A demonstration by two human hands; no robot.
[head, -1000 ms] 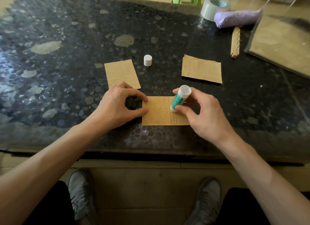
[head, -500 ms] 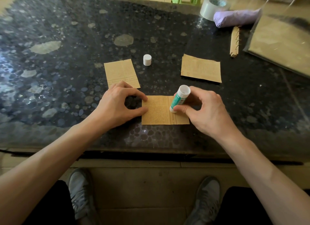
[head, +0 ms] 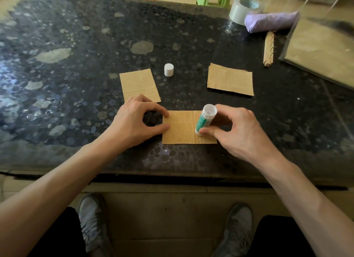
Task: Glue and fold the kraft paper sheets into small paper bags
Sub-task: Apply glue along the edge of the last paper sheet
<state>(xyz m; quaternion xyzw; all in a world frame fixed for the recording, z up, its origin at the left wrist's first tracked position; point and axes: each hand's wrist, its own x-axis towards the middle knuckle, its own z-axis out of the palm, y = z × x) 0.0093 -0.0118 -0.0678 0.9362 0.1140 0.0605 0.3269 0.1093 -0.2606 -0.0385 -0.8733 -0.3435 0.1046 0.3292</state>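
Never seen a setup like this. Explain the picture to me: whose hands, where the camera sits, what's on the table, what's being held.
There is no machine here. A person works with bare hands, and one wide-angle camera worn on their head looks forward and down, so you see everything from their own viewpoint, down to their shoes below the table edge.

On the dark speckled table lies a kraft sheet. The left hand steadies its left edge with thumb and forefinger. The right hand grips an uncapped glue stick, tip down on the sheet's right part.

Behind the sheet are the white cap, a folded kraft piece to the left and a small stack of kraft sheets to the right. At the far right lie a tape roll and a purple bundle.
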